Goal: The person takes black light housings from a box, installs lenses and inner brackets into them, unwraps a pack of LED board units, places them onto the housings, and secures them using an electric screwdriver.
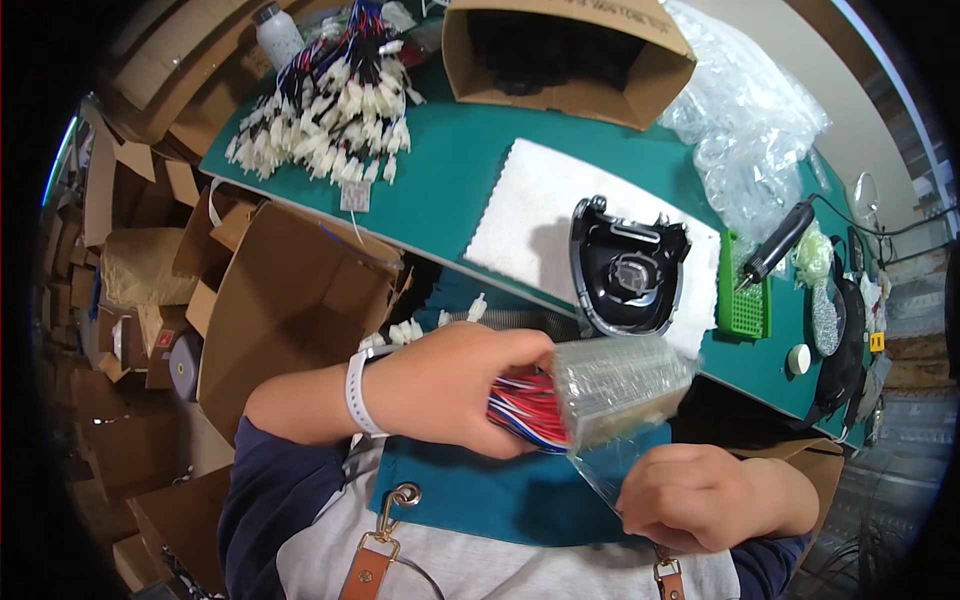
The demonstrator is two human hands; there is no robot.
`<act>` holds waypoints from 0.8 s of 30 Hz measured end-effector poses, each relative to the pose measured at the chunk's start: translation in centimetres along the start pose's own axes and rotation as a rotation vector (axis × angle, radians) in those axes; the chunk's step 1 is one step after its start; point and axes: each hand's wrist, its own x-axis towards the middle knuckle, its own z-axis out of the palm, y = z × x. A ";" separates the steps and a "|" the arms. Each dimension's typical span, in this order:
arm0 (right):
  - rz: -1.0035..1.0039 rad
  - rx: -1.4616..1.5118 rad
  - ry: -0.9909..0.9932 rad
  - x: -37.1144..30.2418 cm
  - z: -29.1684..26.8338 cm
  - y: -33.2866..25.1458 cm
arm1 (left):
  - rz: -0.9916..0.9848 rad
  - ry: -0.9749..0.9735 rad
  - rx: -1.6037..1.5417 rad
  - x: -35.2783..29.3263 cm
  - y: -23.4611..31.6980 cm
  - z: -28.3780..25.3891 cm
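Note:
My left hand (455,390) is wrapped round a bundle of red, white, blue and black wires (527,412). Clear plastic film (625,385) covers the right end of the bundle in a thick roll. Several white connectors (475,308) poke out behind the left hand. Lower right, my right hand (685,495) is closed, its fingers pinching a stretched strip of that film, which runs taut to the roll. Beyond the bundle, a black plastic housing (632,275) lies with its hollow side up on a white cloth (535,205).
The green table (450,160) carries a heap of wire harnesses (330,115), an open cardboard box (570,105) of dark parts and clear plastic bags (750,150). An electric screwdriver (778,243) rests by a green tray (742,305). Cardboard boxes (290,310) crowd the left.

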 end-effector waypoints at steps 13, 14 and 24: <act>0.299 -1.114 0.179 1.4 -3.0 -0.1 | 0.260 0.094 0.060 -1.7 -0.5 -0.8; 0.280 -1.092 0.227 1.7 -3.5 -0.5 | 0.217 0.092 0.257 -1.5 1.2 -0.9; -0.233 0.239 0.684 3.0 -6.6 -2.9 | 0.016 0.127 0.630 -0.4 2.5 0.9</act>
